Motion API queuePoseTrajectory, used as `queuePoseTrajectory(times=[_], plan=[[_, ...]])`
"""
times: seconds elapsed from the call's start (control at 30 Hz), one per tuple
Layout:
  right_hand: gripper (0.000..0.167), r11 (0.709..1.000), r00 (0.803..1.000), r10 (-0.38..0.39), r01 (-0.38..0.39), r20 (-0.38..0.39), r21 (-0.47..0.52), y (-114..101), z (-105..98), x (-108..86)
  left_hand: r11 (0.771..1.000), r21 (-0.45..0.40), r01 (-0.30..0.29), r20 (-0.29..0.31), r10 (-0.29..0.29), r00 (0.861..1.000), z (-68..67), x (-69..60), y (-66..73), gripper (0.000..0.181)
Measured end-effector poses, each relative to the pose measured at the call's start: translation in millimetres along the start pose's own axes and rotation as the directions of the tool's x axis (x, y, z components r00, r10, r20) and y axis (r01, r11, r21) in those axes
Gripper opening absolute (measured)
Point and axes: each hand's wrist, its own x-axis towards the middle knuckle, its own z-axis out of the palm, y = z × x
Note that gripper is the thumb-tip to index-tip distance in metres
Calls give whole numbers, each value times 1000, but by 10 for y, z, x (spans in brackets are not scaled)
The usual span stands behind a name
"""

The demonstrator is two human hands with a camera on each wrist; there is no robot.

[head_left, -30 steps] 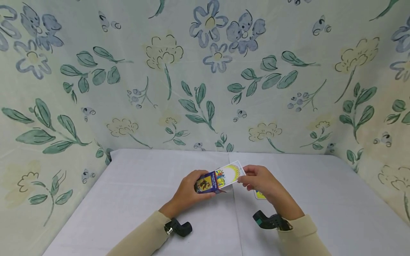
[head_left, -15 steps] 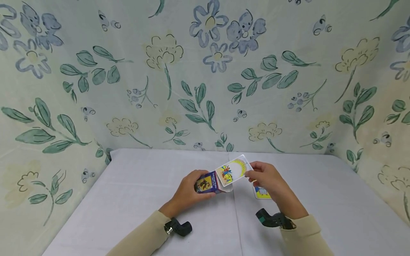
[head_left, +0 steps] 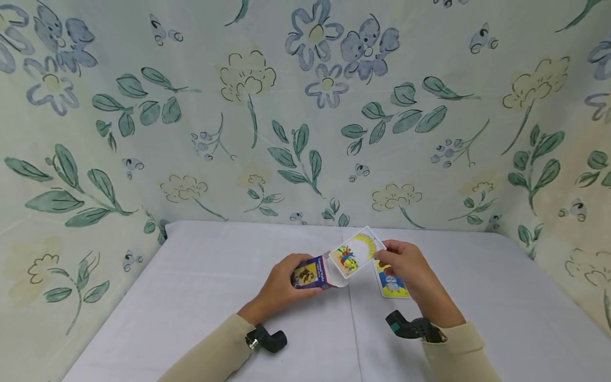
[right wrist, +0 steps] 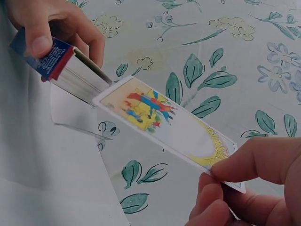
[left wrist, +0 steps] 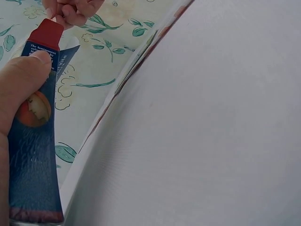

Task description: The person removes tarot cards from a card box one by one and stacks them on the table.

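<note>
My left hand (head_left: 281, 284) grips a blue tarot card box (head_left: 307, 272) by its sides, its open end turned to the right. In the right wrist view the box's flap (right wrist: 75, 113) hangs out and the edges of a card stack (right wrist: 82, 75) show inside. Between thumb and fingers, my right hand (head_left: 406, 265) pinches one corner of a tarot card (head_left: 357, 252) with a colourful figure and a yellow arc. That card's far end sits just off the box mouth. Partly under the right hand, another card (head_left: 393, 285) in yellow and blue lies on the table.
A white cloth (head_left: 215, 276) covers the table. Behind it and along both sides hangs a floral curtain (head_left: 305, 132). A black wrist camera (head_left: 267, 339) is strapped at the left sleeve, and another camera (head_left: 410, 326) at the right.
The right hand has drawn the tarot card out of the box, moving right and slightly up. More of the card on the table now shows. The left hand keeps its grip on the box.
</note>
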Motion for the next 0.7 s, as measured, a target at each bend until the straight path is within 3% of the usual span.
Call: queuePoseTrajectory(times=[0.47, 0.7], plan=[[34, 1000, 999, 16, -14, -49, 23, 13, -58, 14, 1000, -5, -19, 0, 19, 1000, -7, -10, 16, 73], [41, 999, 999, 27, -26, -25, 25, 21, -62, 17, 999, -11, -33, -1, 33, 999, -13, -4, 5, 71]])
